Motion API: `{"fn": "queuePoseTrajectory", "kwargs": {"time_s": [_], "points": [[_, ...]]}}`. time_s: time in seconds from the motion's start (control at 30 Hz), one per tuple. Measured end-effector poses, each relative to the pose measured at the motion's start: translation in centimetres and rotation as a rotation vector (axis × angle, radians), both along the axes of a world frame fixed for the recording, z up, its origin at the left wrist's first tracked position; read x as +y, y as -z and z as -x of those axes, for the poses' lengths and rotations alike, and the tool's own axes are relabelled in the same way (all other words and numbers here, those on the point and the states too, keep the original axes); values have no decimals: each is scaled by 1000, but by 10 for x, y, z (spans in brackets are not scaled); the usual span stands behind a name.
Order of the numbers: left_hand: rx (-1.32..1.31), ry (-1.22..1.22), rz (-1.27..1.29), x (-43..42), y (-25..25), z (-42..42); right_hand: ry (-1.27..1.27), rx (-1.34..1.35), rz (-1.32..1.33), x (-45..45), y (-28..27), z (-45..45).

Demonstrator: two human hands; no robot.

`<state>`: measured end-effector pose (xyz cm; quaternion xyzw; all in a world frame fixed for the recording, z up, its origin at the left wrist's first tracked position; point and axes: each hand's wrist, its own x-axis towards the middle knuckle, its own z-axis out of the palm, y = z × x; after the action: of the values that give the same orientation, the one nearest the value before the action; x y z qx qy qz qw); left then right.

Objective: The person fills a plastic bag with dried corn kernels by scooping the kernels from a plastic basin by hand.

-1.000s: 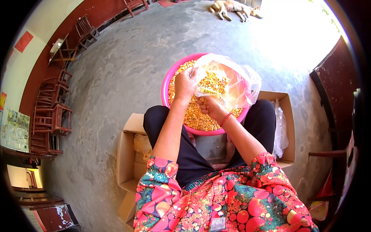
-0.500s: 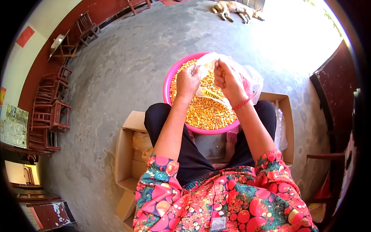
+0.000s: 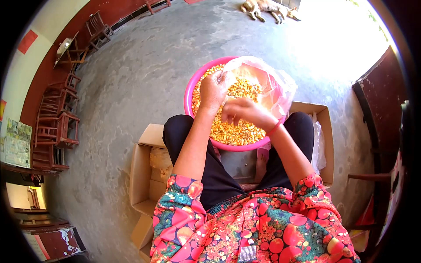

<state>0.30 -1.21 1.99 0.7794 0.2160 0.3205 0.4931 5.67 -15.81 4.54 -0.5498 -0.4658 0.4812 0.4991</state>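
A clear plastic bag (image 3: 280,85) stands with its mouth spread over the far right part of a pink basin (image 3: 189,98). Loose yellow corn kernels (image 3: 237,133) fill much of that basin. My left hand (image 3: 214,91) is closed, pinching the bag's left edge between thumb and fingers. Just nearer to me, my right hand (image 3: 247,113) is above the kernels, its fingers bent downward and slightly apart. It is a little blurred, and I see nothing held in it. The bag's lower part is partly hidden by my hands.
Cardboard boxes (image 3: 141,175) flank my legs, the right one (image 3: 325,144) holding clear plastic. A dog (image 3: 269,8) lies on the concrete floor (image 3: 131,83) at the far side. Wooden chairs (image 3: 66,127) line the left wall; dark furniture (image 3: 381,87) is at the right.
My right hand has come down from the bag's mouth toward the kernels at left, its fingers loosening. The bag's mouth looks wider. My left hand keeps its pinch in nearly the same place.
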Motion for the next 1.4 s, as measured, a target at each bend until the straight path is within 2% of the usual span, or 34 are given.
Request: {"fn": "queuePoseTrajectory", "kwargs": {"time_s": [0.03,0.07,0.13,0.17,0.2,0.23,0.3,0.33,0.57,0.87,0.93,0.97,1.03,1.07,1.17,1.23,1.3,1.4], "points": [[-4,-4,-17,-1,-2,1,-100,-102,3,6,17,5],[-10,-8,-34,-2,-4,2,-90,-312,29,10,25,12],[-1,-4,-6,-4,-7,5,3,-619,-290,24,77,17],[8,-2,24,-4,-8,5,88,-744,-409,28,85,22],[7,-1,22,-3,-7,5,96,-807,-232,28,91,22],[2,-6,23,-2,-5,5,98,-807,-233,29,92,21],[-3,-8,22,0,-3,4,110,-874,-69,31,95,21],[9,-9,12,0,-3,4,125,-964,-90,33,98,23],[-36,9,33,-4,-5,4,32,-1109,-209,16,111,16],[16,36,17,-1,-4,5,-27,-1017,-6,8,105,8],[21,34,11,-1,-4,4,288,-657,-144,11,114,10],[27,31,7,-1,-3,4,288,-655,-144,12,112,5],[26,25,4,-1,-2,4,272,273,313,16,101,-10],[23,19,-1,-2,-2,4,327,651,256,18,95,-6],[17,34,31,-3,-3,4,313,636,327,14,68,8],[42,21,7,-1,-4,4,226,666,305,9,72,14],[68,5,-16,-1,-3,5,74,655,279,3,58,19],[65,1,-5,-2,-5,5,7,679,237,-5,30,18]]}}
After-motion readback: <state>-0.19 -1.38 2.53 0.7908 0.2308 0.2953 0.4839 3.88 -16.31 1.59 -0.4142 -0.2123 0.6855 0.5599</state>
